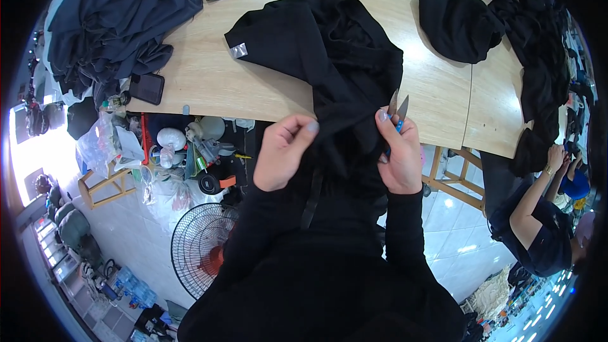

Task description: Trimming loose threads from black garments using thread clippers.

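A black garment [297,38] lies bunched on the table and hangs over its front edge toward me. It has a gathered band on its right side and a small pale label [239,50] at its left end. My left hand [285,151] pinches the fabric at the table edge between thumb and fingers. In my right hand [401,152] is a small pair of blue-handled thread snips [399,115], their two pointed blades apart and directed away from me. The fingers of that hand also touch the garment's right side; its exact grip on the cloth is hidden.
Dark clothes [126,19] are heaped at the table's left, beside a phone [147,88]. Another black garment [459,22] lies at right, near more dark cloth [538,57]. A fan [202,247] stands at lower left. A co-worker [538,228] is at far right.
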